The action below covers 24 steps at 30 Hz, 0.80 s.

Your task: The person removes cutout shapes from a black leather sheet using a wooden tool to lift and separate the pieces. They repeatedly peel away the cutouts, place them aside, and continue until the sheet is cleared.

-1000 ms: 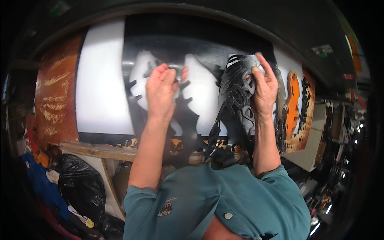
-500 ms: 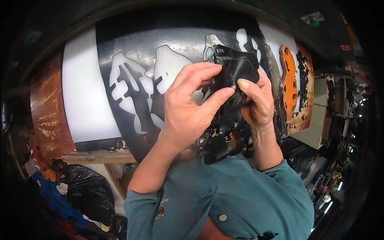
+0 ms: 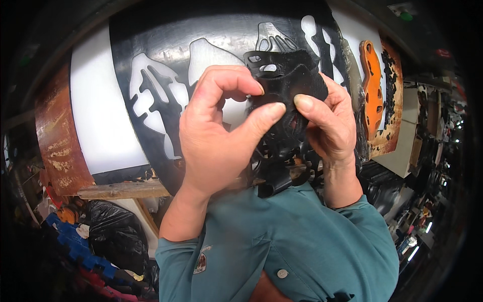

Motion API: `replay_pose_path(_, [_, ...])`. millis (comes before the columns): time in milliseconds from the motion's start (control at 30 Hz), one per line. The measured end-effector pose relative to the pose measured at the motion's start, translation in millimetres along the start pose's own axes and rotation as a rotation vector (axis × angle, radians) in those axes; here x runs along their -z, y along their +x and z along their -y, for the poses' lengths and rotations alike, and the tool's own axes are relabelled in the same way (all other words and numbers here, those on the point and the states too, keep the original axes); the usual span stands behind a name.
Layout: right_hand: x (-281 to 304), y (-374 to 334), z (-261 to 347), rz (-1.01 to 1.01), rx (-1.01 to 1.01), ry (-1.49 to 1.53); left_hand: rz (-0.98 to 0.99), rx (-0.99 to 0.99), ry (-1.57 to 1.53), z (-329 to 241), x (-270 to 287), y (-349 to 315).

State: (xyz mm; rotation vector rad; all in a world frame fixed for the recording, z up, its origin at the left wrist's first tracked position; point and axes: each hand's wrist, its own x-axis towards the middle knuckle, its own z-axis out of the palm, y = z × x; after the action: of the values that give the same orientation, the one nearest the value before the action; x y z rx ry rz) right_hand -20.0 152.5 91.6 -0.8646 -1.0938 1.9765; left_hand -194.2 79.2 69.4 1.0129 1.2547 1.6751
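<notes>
Head view. The black cut-out piece [image 3: 289,83] is held up in front of the chest, over the black sheet [image 3: 226,30], its upper edge folded back and its lower strips hanging toward the shirt [image 3: 282,236]. The right hand [image 3: 333,123] grips it, thumb on the near face and fingers behind. The left hand [image 3: 216,126] curves in from the other side, thumb and forefinger parted by a narrow gap; whether either tip presses on the piece cannot be told.

As far as can be judged, cutting is done: shaped openings in the sheet show the white board [image 3: 105,100] beneath, and the piece already has its holes. Handling of the piece appears unfinished, and dark slivers remain across some openings. An orange perforated form [image 3: 372,90] lies to the right.

Compared with half a second earlier, the left thumb stands farther from the right thumb, and the piece's upper band is spread wider, showing two openings.
</notes>
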Motion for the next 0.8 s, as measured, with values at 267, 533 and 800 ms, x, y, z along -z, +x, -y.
replay_pose_path(267, [-8, -8, -13, 0.045, -0.059, 0.165, -0.057, -0.037, -0.071, 3, 1, -5])
replay_pose_path(533, [-8, -9, -15, 0.086, -0.031, 0.224, -0.033, -0.298, 0.280, -13, 8, -14])
replay_pose_path(800, [-7, -14, -12, 0.094, 0.137, -0.102, 0.081, -0.149, 0.464, -39, 15, -13])
